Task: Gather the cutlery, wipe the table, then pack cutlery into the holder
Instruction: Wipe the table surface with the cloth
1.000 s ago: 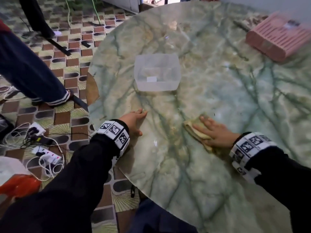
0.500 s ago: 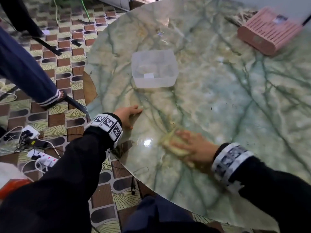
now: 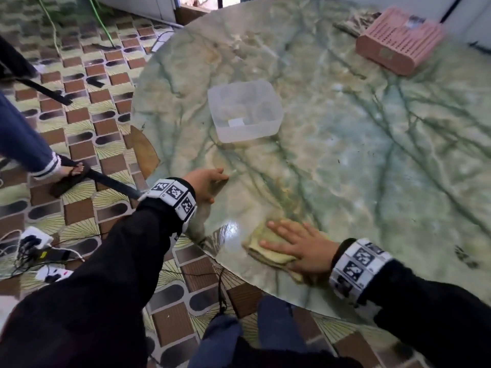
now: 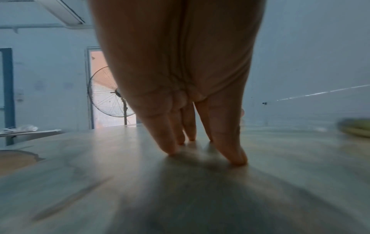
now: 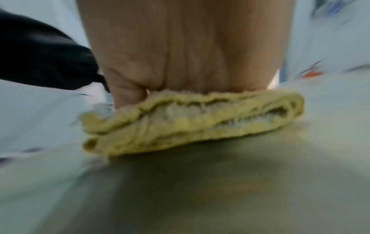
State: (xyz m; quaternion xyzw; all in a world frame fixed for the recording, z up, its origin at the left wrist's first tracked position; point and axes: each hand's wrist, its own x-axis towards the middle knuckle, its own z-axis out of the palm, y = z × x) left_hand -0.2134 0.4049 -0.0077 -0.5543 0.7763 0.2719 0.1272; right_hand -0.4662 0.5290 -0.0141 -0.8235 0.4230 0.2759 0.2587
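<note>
Folded yellow cloth [image 3: 268, 248] lies flat on the green marble surface [image 3: 358, 144] near its front edge, w/ the right hand [image 3: 297, 245] pressing down on it, fingers straight & spread. Left hand [image 3: 204, 181] sits just beside the surface's left edge, fingers straight & tips touching the marble, holding nothing. Clear plastic tub [image 3: 245, 110] stands further in, apart from both hands; pink slotted cutlery holder [image 3: 398, 46] lies on its side at the far right, contents can't be made out.
</note>
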